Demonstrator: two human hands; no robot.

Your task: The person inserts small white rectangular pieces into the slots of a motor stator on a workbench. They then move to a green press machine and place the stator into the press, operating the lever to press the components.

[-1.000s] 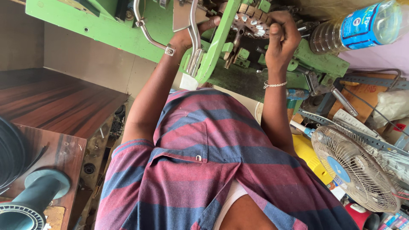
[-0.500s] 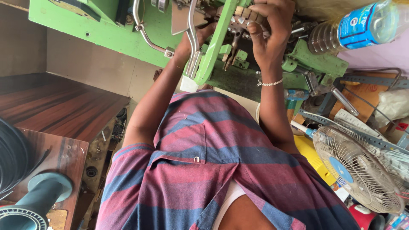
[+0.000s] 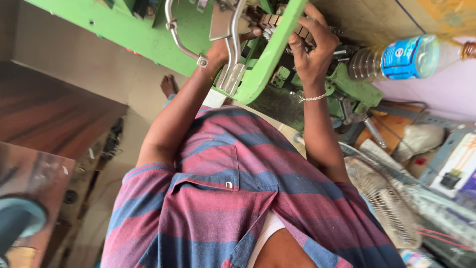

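The left hand (image 3: 222,50) is reaching into the green machine (image 3: 124,30) behind its chrome handle (image 3: 233,54). That handle is hiding the fingers, so I cannot tell whether they are closing on anything. Just right, at the machine's top edge, the right hand (image 3: 312,52) is curling its fingers around a row of small metal blocks (image 3: 270,21). A bottle (image 3: 396,57) is lying beyond. The work seems to be under way, with both hands engaged; how much is finished is not showing.

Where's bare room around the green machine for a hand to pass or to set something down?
Bare: the pale floor between the green machine and the dark wooden surface. Crowded: both the left hand and right hand at the mechanism; bottle, fan and clutter fill the other side.
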